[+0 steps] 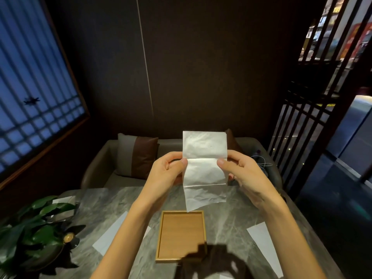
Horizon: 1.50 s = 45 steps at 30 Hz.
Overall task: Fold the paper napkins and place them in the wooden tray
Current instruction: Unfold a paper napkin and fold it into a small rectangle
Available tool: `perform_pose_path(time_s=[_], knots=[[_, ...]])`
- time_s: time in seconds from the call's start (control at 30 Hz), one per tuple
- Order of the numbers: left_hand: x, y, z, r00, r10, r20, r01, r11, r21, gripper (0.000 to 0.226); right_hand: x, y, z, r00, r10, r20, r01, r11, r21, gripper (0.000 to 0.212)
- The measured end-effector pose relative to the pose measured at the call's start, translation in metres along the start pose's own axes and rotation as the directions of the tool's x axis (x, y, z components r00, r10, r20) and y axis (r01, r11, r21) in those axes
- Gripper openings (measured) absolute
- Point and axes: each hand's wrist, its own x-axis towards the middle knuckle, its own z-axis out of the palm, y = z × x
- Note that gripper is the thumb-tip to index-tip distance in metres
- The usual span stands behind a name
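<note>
I hold a white paper napkin (205, 164) upright in the air above the far part of the table. It hangs as a long strip with two crease lines across it. My left hand (169, 170) pinches its left edge at the upper crease, and my right hand (239, 170) pinches the right edge at the same height. Below the napkin's lower end, a square wooden tray (161, 238) lies on the grey marble table (227, 222) with nothing in it. Another white napkin (112, 234) lies flat left of the tray, partly under my left forearm, and one more napkin (265, 248) lies at the right.
A green leafy plant in a dark bowl (34, 236) stands at the table's left edge. A sofa with a grey and brown cushion (136, 156) sits beyond the table. A dark lattice screen (302, 137) stands at the right. A dark shadow falls over the tray's near corner.
</note>
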Motion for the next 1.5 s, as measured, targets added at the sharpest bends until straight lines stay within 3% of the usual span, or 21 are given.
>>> perform_pose_path(time_s=[0.3, 0.4, 0.47, 0.57, 0.9, 1.1, 1.17, 1.23, 1.37, 1.5], knots=[[0.001, 0.003, 0.002, 0.991, 0.133, -0.013, -0.134, 0.991, -0.026, 0.016, 0.0, 0.0, 0.002, 0.983, -0.131, -0.129, 0.13, 0.991, -0.013, 0.022], [0.002, 0.006, 0.003, 0.999, 0.048, 0.026, -0.043, 0.985, -0.169, 0.016, 0.004, 0.001, 0.002, 0.976, -0.141, -0.166, 0.146, 0.989, 0.015, 0.021], [0.002, 0.008, 0.004, 0.992, -0.034, 0.124, 0.066, 0.963, -0.261, 0.03, 0.006, 0.0, 0.003, 0.971, -0.138, -0.193, 0.144, 0.989, 0.016, 0.02], [-0.001, 0.007, 0.005, 0.977, -0.083, 0.198, 0.121, 0.975, -0.187, 0.03, 0.01, -0.001, 0.004, 0.972, -0.144, -0.186, 0.153, 0.988, 0.036, 0.023], [0.002, 0.004, -0.002, 0.984, -0.029, 0.177, 0.049, 0.993, -0.109, 0.019, 0.012, -0.002, 0.007, 0.986, -0.065, -0.154, 0.072, 0.997, 0.041, 0.022], [0.004, -0.001, -0.003, 0.995, -0.015, 0.101, 0.024, 0.996, -0.089, 0.019, 0.011, 0.001, 0.007, 0.987, 0.158, 0.001, -0.157, 0.981, 0.113, 0.036], [0.005, -0.001, -0.004, 0.996, -0.007, 0.087, 0.016, 0.995, -0.095, 0.02, 0.01, 0.006, 0.004, 0.988, 0.114, 0.104, -0.117, 0.993, 0.022, 0.025], [0.006, -0.002, -0.005, 0.996, 0.01, 0.086, -0.002, 0.996, -0.091, 0.023, 0.006, 0.012, 0.003, 0.985, 0.07, 0.161, -0.075, 0.997, 0.027, 0.029], [0.006, -0.003, -0.008, 0.99, 0.048, 0.133, -0.039, 0.997, -0.067, 0.028, 0.006, 0.016, 0.008, 0.999, 0.033, -0.009, -0.032, 0.988, 0.153, 0.023], [0.008, -0.007, -0.008, 0.991, 0.036, 0.125, -0.03, 0.998, -0.051, 0.027, 0.008, 0.018, 0.009, 0.992, 0.012, -0.127, -0.006, 0.999, 0.049, 0.035]])
